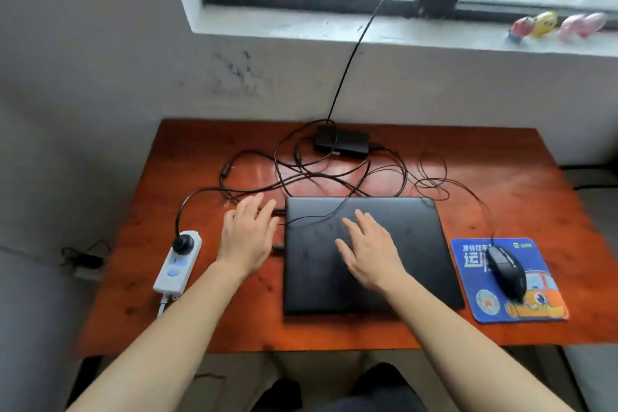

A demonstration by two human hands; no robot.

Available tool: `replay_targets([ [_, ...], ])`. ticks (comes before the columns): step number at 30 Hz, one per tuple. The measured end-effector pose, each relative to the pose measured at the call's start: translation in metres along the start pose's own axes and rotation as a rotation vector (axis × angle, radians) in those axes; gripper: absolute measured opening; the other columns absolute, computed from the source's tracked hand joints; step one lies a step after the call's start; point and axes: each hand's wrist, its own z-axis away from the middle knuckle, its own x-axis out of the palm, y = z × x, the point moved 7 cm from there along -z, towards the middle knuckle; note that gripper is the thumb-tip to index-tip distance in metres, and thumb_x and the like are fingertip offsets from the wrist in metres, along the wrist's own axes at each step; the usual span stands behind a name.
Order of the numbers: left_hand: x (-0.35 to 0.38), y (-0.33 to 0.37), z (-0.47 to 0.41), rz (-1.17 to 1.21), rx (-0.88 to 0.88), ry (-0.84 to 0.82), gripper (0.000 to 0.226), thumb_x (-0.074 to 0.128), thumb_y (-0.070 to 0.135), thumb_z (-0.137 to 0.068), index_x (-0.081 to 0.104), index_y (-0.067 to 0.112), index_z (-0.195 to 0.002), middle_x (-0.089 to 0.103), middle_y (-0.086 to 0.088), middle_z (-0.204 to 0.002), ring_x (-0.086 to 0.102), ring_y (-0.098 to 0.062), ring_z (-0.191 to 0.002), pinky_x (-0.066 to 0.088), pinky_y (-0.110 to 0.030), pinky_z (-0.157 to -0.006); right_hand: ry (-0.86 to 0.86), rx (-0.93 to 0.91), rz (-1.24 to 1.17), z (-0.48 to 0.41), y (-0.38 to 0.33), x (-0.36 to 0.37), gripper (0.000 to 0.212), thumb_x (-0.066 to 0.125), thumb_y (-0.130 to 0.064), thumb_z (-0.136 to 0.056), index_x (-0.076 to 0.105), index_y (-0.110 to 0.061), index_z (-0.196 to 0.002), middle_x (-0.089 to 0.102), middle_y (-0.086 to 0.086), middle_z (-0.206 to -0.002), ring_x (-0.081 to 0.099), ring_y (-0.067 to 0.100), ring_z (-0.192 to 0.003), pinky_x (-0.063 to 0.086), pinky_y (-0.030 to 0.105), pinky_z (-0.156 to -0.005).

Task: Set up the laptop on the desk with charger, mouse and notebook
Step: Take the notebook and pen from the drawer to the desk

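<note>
A closed black laptop [411,244] lies flat in the middle of the red-brown desk [535,177]. My right hand [371,251] rests open on its lid, fingers spread. My left hand [247,237] hovers open just left of the laptop, beside plugs in its left edge. The black charger brick [341,142] sits at the back of the desk, its cables [301,174] tangled across the desk and over the lid. A black mouse [506,271] sits on a blue mouse pad [478,298] at the right. No notebook is visible.
A white power strip [174,271] with a black plug in it lies at the desk's left edge. A thin cable runs up to the window. Small toys [548,25] stand on the sill at the upper right. The wall is close behind the desk.
</note>
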Motion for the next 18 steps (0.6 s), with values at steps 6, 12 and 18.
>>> replay_targets([
  [6,-0.104,0.020,-0.006,-0.083,-0.163,0.356,0.049,0.042,0.042,-0.097,0.063,0.013,-0.130,0.054,-0.018,-0.140,0.051,-0.037,-0.127,0.042,-0.052,-0.099,0.327,-0.160,-0.081,-0.024,0.007,-0.109,0.059,0.056,-0.040,-0.098,0.047,-0.010,-0.148,0.033,0.022,-0.158,0.032,0.040,-0.146,0.030,0.049,-0.117],
  [12,-0.113,0.022,0.071,-0.179,-0.675,0.276,0.062,0.030,0.056,-0.096,0.044,0.022,-0.147,0.032,-0.019,-0.157,0.028,-0.038,-0.144,0.028,-0.064,-0.110,0.306,-0.427,-0.144,-0.042,-0.042,-0.119,0.064,0.044,-0.050,-0.098,0.044,-0.012,-0.151,0.030,0.023,-0.160,0.032,0.042,-0.146,0.032,0.053,-0.116],
  [18,-0.172,0.021,0.230,-0.340,-1.017,0.228,0.068,0.019,0.059,-0.097,0.031,0.023,-0.153,0.023,-0.019,-0.161,0.023,-0.039,-0.146,0.027,-0.067,-0.111,0.141,-0.837,-0.249,0.021,-0.168,-0.091,0.064,0.043,-0.051,-0.099,0.038,-0.017,-0.154,0.024,0.019,-0.163,0.026,0.039,-0.149,0.027,0.055,-0.119],
])
